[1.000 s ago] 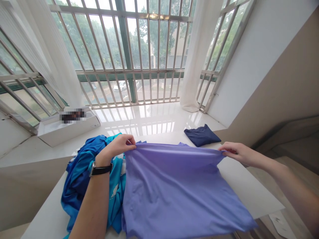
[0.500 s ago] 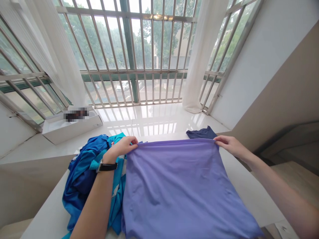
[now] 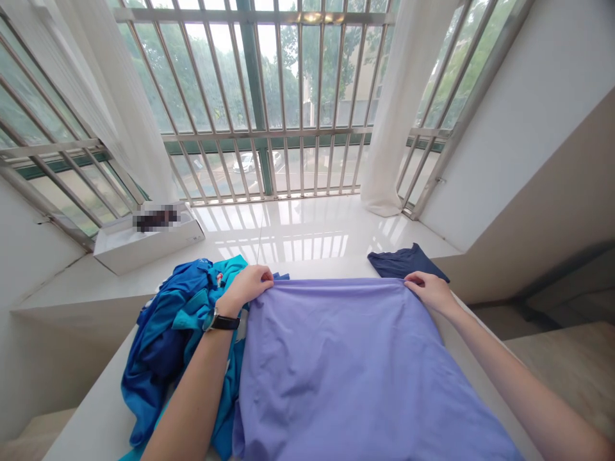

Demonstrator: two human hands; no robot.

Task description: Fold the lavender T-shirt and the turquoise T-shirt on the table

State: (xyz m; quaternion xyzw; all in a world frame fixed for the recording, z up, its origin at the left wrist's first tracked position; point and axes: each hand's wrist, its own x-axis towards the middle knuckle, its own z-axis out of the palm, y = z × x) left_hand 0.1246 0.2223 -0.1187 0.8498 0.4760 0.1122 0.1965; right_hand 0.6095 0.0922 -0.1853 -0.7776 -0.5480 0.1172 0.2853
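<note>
A purple knit garment (image 3: 336,378) lies spread over the white table (image 3: 91,422), its far edge held taut between my two hands. My left hand (image 3: 247,286) pinches that edge at its left corner, with a black-strapped wristwatch (image 3: 221,323) on the wrist. My right hand (image 3: 427,289) pinches the right corner. Beside my left forearm is a crumpled heap of blue and turquoise clothing (image 3: 166,346), partly under the purple garment. A folded navy garment (image 3: 403,261) sits just beyond my right hand.
Behind the table runs a glossy white window sill (image 3: 288,230), with a white box (image 3: 154,240) at its left. Barred windows and sheer white curtains (image 3: 394,109) stand beyond it. A white wall (image 3: 519,128) rises at the right, and the table edge drops to a lower floor.
My right hand has moved inward to the left. The purple garment now lies flatter and wider across the table, and the view has shifted slightly.
</note>
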